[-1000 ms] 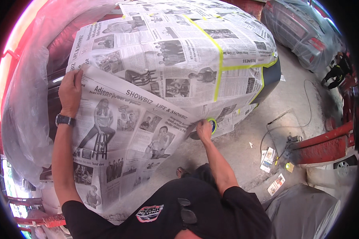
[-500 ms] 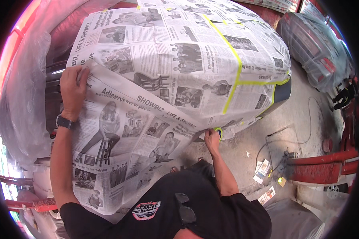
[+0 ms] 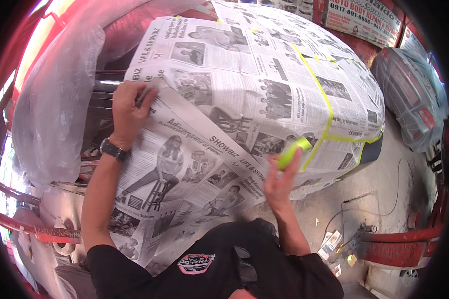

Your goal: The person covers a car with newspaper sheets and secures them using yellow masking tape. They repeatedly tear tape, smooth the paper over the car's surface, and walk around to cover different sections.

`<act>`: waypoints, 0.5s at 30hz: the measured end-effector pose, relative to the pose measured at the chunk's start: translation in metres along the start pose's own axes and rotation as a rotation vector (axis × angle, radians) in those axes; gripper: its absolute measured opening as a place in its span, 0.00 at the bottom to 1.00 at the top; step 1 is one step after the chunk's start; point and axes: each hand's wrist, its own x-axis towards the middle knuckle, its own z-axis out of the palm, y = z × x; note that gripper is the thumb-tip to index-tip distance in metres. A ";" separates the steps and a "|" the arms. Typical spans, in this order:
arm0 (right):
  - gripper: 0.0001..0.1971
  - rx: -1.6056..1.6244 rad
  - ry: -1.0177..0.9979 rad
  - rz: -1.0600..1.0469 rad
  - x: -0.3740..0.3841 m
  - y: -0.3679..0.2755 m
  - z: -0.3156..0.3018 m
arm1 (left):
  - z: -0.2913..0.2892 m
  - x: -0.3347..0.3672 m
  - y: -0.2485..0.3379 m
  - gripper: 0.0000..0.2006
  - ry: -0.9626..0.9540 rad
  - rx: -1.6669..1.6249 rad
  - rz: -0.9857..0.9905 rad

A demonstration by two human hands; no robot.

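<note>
While the left hand [image 3: 131, 110] is pinching the sheet [image 3: 197, 172] by its top corner, fingertips closed, the sheet is hanging slantwise against the papered car [image 3: 244, 65]. The right hand [image 3: 283, 183] is holding the tape [image 3: 294, 152], fingers half-curled round it; pulling the edge taut should be preventing creases.

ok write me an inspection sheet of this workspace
Surface: newspaper covering over a large rounded body, crossed by yellow tape strips
Job's things: loose newspaper sheet, hanging at the near side; yellow-green tape roll, blurred
Clutter: papers on the floor at right
Left hand: pinching the sheet at its upper left
Right hand: holding the tape roll
Cables: dark cable or hose on the floor
Surroundings: plastic-wrapped car, red beam, plastic sheeting
</note>
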 end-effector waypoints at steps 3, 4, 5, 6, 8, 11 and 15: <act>0.37 0.069 -0.170 -0.459 0.076 -0.080 0.074 | 0.000 -0.002 -0.001 0.09 0.005 -0.015 -0.027; 0.35 0.140 -0.155 -0.506 0.096 -0.091 0.102 | 0.001 0.001 0.000 0.09 0.009 -0.028 -0.026; 0.34 0.200 -0.141 -0.553 0.118 -0.099 0.129 | 0.006 0.005 -0.001 0.09 -0.007 -0.047 -0.023; 0.33 0.262 -0.130 -0.562 0.138 -0.098 0.152 | 0.008 0.012 0.001 0.09 -0.001 -0.033 -0.005; 0.30 0.237 -0.008 -0.677 0.152 -0.077 0.196 | 0.009 0.012 0.004 0.09 -0.019 -0.065 0.027; 0.26 0.185 0.016 -0.634 0.145 -0.062 0.219 | 0.009 0.004 0.001 0.10 -0.011 -0.056 -0.066; 0.21 0.360 0.060 -0.536 0.140 -0.082 0.217 | -0.010 0.004 0.001 0.09 0.008 -0.057 -0.176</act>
